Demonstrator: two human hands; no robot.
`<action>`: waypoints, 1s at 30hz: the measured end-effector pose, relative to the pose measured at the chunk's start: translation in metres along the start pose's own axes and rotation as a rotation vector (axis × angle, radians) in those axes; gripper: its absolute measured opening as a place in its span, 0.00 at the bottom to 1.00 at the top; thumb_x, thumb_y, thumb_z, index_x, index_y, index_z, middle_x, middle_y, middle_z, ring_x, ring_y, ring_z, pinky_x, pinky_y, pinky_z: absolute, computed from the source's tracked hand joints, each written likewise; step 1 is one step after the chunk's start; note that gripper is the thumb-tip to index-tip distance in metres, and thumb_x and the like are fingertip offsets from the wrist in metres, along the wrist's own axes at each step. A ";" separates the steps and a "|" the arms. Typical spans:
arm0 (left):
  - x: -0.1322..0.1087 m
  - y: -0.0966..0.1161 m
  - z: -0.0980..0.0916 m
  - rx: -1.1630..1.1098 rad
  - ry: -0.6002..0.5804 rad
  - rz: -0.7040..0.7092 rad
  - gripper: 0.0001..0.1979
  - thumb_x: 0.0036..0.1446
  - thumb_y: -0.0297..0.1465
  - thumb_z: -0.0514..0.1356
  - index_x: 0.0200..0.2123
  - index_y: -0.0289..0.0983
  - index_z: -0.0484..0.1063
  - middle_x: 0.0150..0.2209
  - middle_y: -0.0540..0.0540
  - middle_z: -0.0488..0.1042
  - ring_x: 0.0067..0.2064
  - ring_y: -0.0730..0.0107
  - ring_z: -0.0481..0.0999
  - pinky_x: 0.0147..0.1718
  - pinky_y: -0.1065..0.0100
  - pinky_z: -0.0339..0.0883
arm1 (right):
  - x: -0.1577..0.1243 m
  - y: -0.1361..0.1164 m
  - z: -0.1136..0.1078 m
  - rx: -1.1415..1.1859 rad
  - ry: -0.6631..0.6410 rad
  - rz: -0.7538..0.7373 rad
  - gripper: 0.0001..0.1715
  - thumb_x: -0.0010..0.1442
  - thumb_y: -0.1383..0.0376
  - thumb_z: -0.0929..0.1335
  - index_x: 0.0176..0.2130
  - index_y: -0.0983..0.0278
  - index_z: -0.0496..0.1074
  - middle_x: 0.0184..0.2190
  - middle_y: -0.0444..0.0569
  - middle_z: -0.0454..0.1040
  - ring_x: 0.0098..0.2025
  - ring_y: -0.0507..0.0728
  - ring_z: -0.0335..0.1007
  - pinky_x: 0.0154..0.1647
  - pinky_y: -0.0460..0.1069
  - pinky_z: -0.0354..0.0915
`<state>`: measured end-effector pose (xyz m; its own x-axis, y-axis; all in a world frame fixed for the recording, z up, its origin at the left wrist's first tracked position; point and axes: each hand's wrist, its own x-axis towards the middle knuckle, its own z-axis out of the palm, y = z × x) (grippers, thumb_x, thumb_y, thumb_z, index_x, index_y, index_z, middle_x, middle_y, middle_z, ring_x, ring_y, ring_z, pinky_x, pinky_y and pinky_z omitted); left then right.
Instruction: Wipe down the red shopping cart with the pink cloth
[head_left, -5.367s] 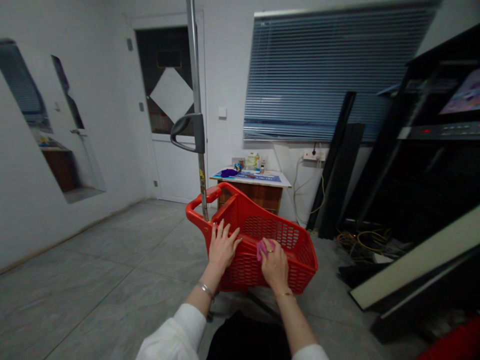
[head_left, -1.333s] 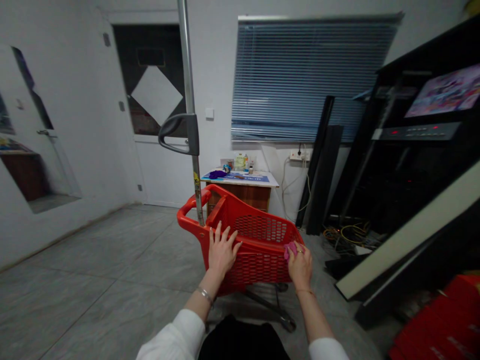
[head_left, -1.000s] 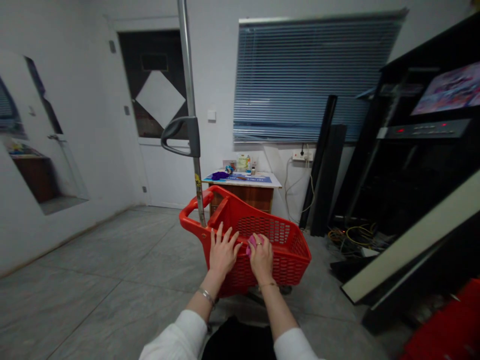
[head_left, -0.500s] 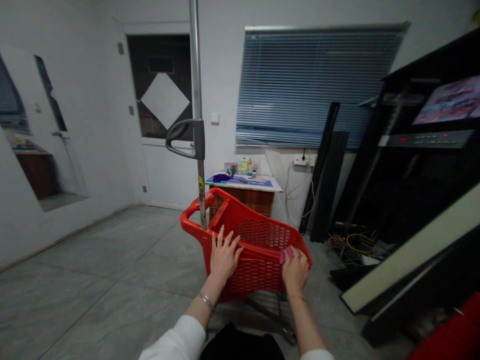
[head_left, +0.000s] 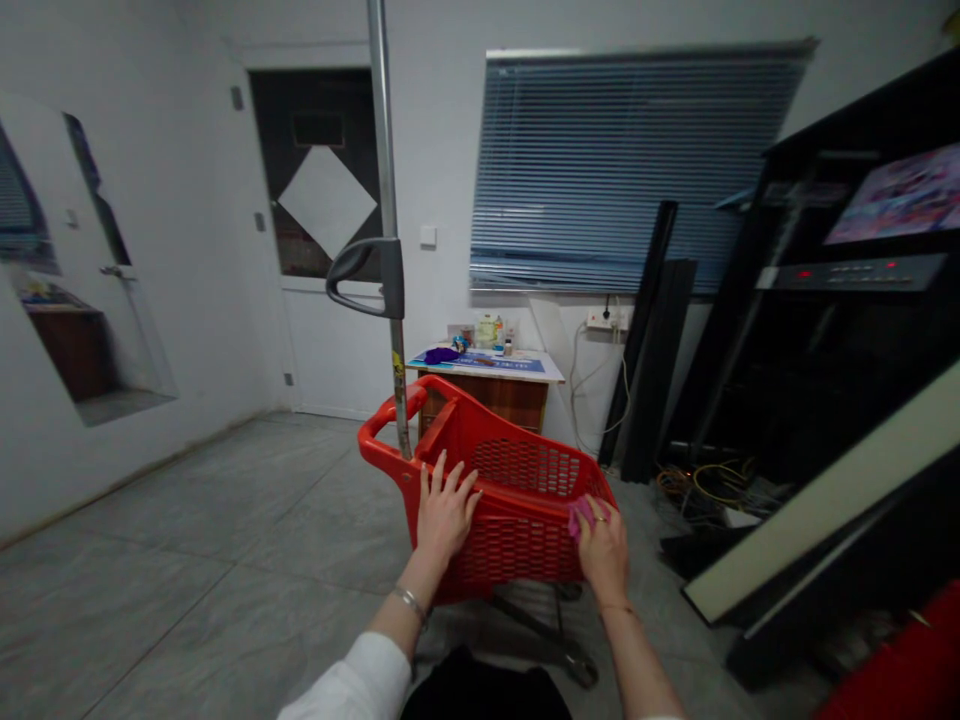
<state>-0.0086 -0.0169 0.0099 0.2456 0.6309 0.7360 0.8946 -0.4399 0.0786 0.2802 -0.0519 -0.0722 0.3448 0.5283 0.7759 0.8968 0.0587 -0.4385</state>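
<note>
A small red plastic shopping cart [head_left: 517, 548] with slotted basket walls stands right in front of me. My left hand [head_left: 446, 508] lies on the near side rim, close to the cart's handle end, with its fingers spread. Toward the other end of the same rim, my right hand [head_left: 602, 545] presses a pink cloth [head_left: 583, 512] against the edge, fingers closed round it. Part of the cloth is hidden under those fingers. A metal pole [head_left: 384, 150] with a grey loop handle [head_left: 371, 278] rises at the cart's handle end.
Beyond the cart is a desk [head_left: 517, 368] with a purple cloth [head_left: 441, 355] and small bottles. Cables [head_left: 720, 485] and leaning boards [head_left: 817, 500] lie on the right, beside a black rack with a screen [head_left: 900, 200]. A white door [head_left: 330, 345] is at the back left.
My right hand has slid a little to the right along the rim with the pink cloth. My left hand stays at nearly the same spot. The view has shifted slightly.
</note>
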 end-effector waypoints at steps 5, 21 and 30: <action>0.002 0.005 -0.001 -0.016 0.003 -0.011 0.19 0.64 0.43 0.54 0.55 0.48 0.73 0.59 0.47 0.72 0.69 0.49 0.50 0.66 0.39 0.43 | 0.002 -0.010 0.003 -0.085 0.085 0.131 0.31 0.67 0.51 0.56 0.51 0.69 0.73 0.48 0.63 0.68 0.50 0.64 0.64 0.51 0.59 0.61; 0.002 -0.003 -0.007 -0.006 -0.012 0.009 0.19 0.64 0.42 0.55 0.56 0.48 0.72 0.58 0.46 0.72 0.69 0.49 0.52 0.66 0.39 0.43 | 0.001 -0.014 0.005 0.047 -0.050 -0.070 0.28 0.67 0.51 0.58 0.55 0.64 0.71 0.52 0.59 0.68 0.53 0.62 0.64 0.55 0.59 0.63; 0.002 0.004 -0.005 -0.015 -0.010 -0.017 0.19 0.64 0.43 0.54 0.54 0.47 0.73 0.58 0.45 0.72 0.69 0.48 0.50 0.66 0.38 0.42 | 0.001 -0.072 0.025 -0.018 -0.003 -0.040 0.27 0.68 0.54 0.57 0.53 0.66 0.72 0.51 0.61 0.69 0.53 0.62 0.64 0.54 0.58 0.62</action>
<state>-0.0061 -0.0205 0.0155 0.2346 0.6445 0.7277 0.8928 -0.4389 0.1009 0.2091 -0.0346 -0.0512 0.3078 0.5283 0.7913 0.9146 0.0650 -0.3991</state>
